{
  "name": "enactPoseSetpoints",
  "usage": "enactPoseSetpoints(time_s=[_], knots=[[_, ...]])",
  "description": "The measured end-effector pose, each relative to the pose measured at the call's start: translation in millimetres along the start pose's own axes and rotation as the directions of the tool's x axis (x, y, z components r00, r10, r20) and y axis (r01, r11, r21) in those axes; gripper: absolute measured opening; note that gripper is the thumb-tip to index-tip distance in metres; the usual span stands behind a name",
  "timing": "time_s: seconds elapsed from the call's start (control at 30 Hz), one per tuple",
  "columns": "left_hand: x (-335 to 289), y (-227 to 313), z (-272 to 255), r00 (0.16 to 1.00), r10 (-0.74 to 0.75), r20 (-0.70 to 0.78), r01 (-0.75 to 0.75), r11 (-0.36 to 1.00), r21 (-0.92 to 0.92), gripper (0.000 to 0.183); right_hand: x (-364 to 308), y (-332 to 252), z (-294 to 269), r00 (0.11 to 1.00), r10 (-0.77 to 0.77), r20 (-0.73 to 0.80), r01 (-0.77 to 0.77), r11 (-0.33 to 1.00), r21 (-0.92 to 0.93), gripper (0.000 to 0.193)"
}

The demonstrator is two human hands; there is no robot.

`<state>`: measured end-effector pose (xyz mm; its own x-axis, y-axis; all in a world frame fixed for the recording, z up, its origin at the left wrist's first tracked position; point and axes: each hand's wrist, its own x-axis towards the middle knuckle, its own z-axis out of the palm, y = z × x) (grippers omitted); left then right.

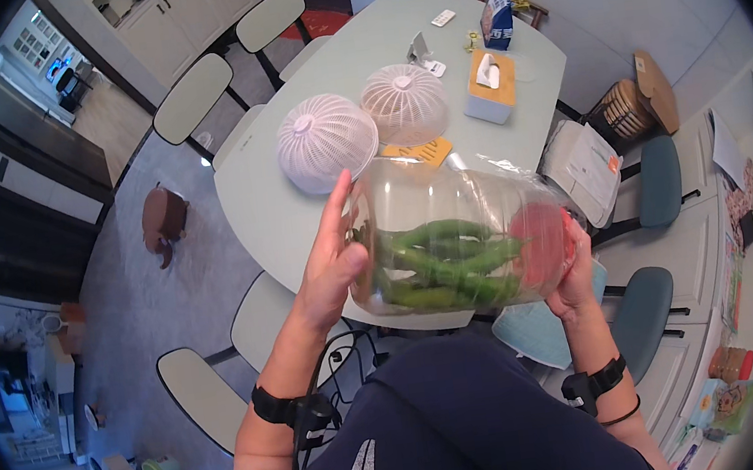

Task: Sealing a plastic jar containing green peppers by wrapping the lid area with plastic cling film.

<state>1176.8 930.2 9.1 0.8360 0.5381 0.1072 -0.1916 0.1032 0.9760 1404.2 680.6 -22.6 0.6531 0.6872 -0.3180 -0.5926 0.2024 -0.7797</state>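
Between my two hands a large clear plastic jar (445, 185) lies on its side in the air, above the near edge of the table. Long green peppers (440, 265) rest along its lower wall. My left hand (334, 272) presses against the jar's base end, thumb and fingers spread around it. At the other end, my right hand (573, 273) is wrapped round the red lid (541, 249), which seems to be on the jar. Part of the right fingers is hidden behind the lid.
Two pale mesh food covers (327, 138) stand on the table (251, 193) beyond the jar. Farther right are a tissue box (492, 87) and a blue bag (497, 17). Chairs (194, 98) surround the table. A brown stool (164, 217) is on the floor at left.
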Motion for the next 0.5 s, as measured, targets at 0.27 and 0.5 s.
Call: enactPoseSetpoints(time_s=[0.27,0.5], knots=[[-5,-20,2,0.983,-0.181,0.012,0.181,0.98,-0.082,0.108,-5,-4,-6,0.934,0.354,-0.045,-0.357,0.932,-0.07,0.07],[-5,-30,-1,0.924,-0.368,-0.105,0.341,0.917,-0.206,0.079,-10,-9,-24,0.9,0.434,0.04,-0.409,0.872,-0.268,0.087]])
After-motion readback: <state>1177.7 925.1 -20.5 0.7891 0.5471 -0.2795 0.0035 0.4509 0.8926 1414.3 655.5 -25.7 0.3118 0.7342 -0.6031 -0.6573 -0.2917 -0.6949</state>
